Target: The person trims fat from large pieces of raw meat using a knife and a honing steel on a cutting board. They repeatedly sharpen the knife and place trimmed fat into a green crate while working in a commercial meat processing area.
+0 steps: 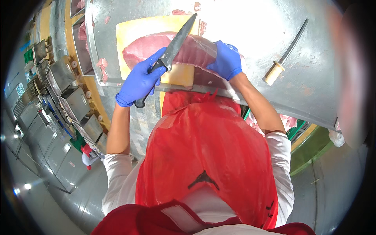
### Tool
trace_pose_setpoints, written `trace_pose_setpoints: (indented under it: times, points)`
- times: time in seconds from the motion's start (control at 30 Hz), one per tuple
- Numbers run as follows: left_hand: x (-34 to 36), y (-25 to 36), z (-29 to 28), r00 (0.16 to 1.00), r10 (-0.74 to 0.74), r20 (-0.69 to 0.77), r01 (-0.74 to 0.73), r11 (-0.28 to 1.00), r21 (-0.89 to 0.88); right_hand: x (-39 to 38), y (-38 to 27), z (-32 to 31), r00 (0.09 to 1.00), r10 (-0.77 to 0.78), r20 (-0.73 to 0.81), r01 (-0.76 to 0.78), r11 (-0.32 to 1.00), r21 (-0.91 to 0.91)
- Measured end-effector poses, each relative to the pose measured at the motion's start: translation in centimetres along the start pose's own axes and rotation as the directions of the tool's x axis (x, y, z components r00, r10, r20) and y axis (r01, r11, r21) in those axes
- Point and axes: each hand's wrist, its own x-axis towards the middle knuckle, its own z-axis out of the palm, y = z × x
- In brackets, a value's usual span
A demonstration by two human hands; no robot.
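My left hand [143, 80], in a blue glove, is closed round the black handle of a broad-bladed knife [178, 41]. The blade slants up and to the right over a long piece of pink raw meat [147, 49]. That meat lies across a yellow cutting board [125, 31] and reaches past its right side. My right hand [226, 60], also gloved in blue, grips the meat near its right end, with the thumb toward me. Whether the blade touches the meat, I cannot tell.
A second knife [291, 49] with a pale handle lies at the right of the metal table [258, 23]. Small meat scraps [102, 68] lie left of the board. Metal trays [83, 51] with meat stand further left. A green crate [299, 131] with meat sits below the table's front edge.
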Motion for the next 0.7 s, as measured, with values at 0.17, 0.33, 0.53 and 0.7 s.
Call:
trace_pose_setpoints:
  times: [0.17,0.33,0.53,0.7]
  points:
    - [0.0,-0.5,1.1,0.999,0.010,0.040,-0.015,0.990,0.137,-3.3,-2.1,1.3,0.990,0.001,-0.142,-0.011,0.998,-0.063]
    - [0.2,-1.6,2.0,0.995,0.099,0.002,-0.093,0.934,0.346,-4.2,-1.6,2.8,0.951,-0.082,-0.299,0.049,0.992,-0.118]
    - [0.9,-5.2,3.0,0.969,0.249,0.010,-0.241,0.927,0.289,-4.2,-1.9,2.4,0.969,-0.013,-0.245,-0.005,0.997,-0.074]
    - [0.6,-4.7,3.0,0.986,0.110,0.127,-0.130,0.979,0.159,-4.3,-2.0,2.3,0.962,-0.025,-0.273,0.006,0.998,-0.067]
